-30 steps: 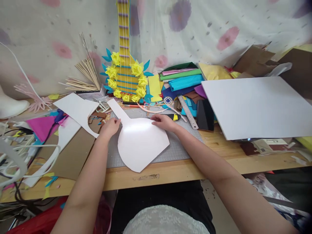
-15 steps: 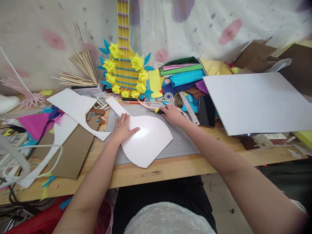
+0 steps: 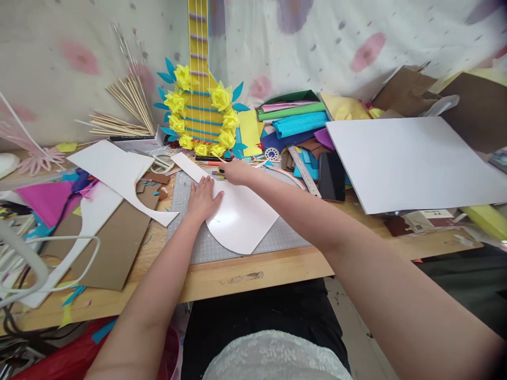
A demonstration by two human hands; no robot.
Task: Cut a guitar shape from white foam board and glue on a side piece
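Observation:
A white foam board cutout [image 3: 243,219], rounded with a narrow neck, lies on the grey cutting mat [image 3: 198,248]. My left hand [image 3: 203,199] rests flat on it near the base of the neck, fingers spread. In my right hand [image 3: 234,173] is a utility knife [image 3: 218,173] with black and yellow on it, held at the cutout's upper edge where the neck meets the body. Whether the blade touches the board I cannot tell. Behind stands a yellow paper guitar [image 3: 203,113] trimmed with yellow roses and blue leaves.
White board offcuts [image 3: 106,166] and brown cardboard [image 3: 119,248] lie to the left. Scissors [image 3: 161,163] are behind the mat. A steel ruler [image 3: 304,171], a black phone [image 3: 331,177] and a large white board [image 3: 415,161] lie to the right. Bamboo sticks [image 3: 134,108] stand at the back left.
My right hand has brought the utility knife leftward to the cutout's neck. The cutout has turned and shifted slightly under my left hand, which stays flat on it.

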